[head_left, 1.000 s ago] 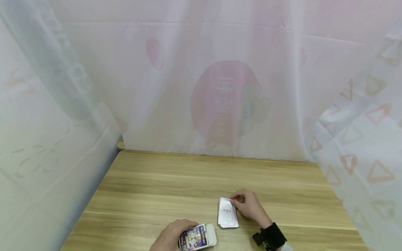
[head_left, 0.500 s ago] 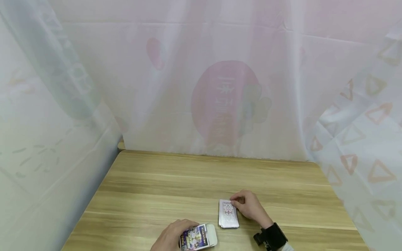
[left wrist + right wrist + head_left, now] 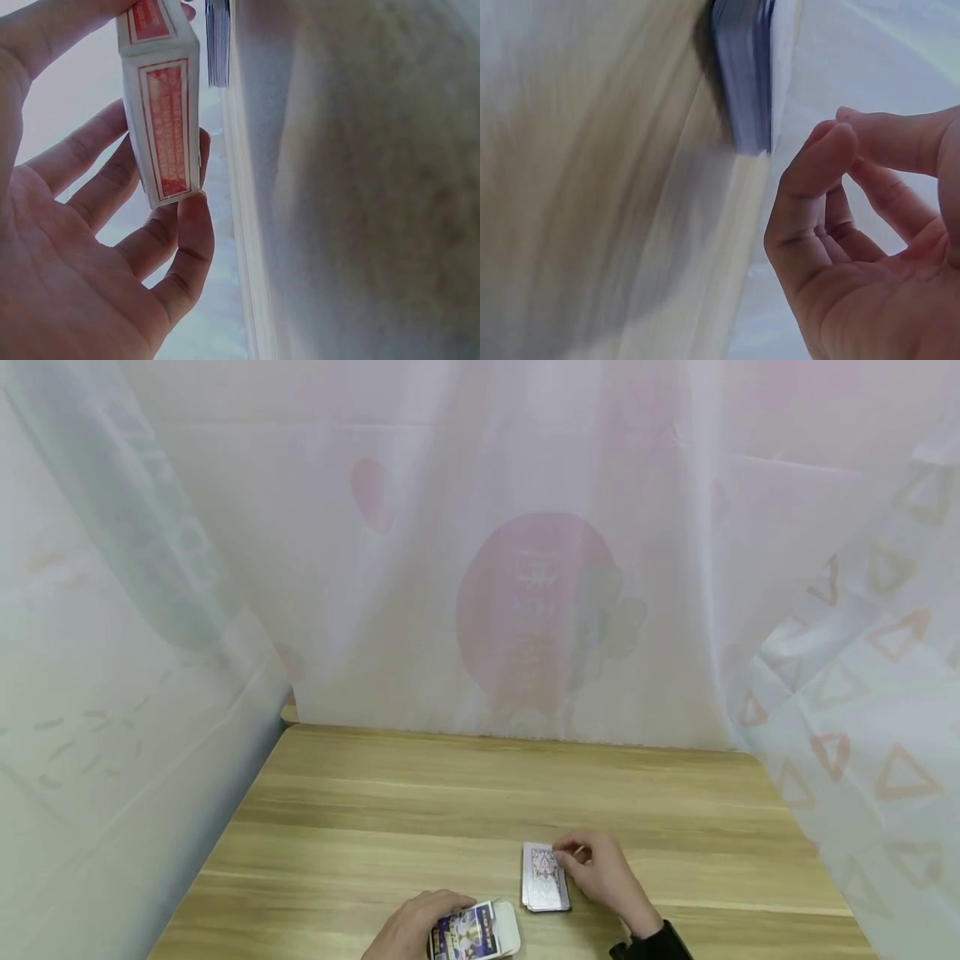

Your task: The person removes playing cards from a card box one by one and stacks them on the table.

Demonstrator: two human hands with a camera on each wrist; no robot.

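Note:
In the head view, a deck of cards (image 3: 545,878) lies on the table, patterned back up, its stack slightly uneven. My right hand (image 3: 600,872) is at the deck's far right corner, thumb and forefinger brought together. In the right wrist view those curled fingers (image 3: 810,180) show no card between them, and the deck's edge (image 3: 742,82) stands just apart. My left hand (image 3: 416,922) grips a card box (image 3: 465,933) with a colourful printed front and a pale flap at its right end. The left wrist view shows the box's red-and-white side (image 3: 166,127) between thumb and fingers.
Both things are near the front of a wood-grain table (image 3: 420,802). Printed cloth sheets (image 3: 390,635) hang behind the table and along its sides. A black band (image 3: 656,943) is on the right wrist.
The top of the deck has slid slightly toward me, and its back pattern now shows without glare. My right hand has come a little nearer to me. The left hand keeps its grip on the box.

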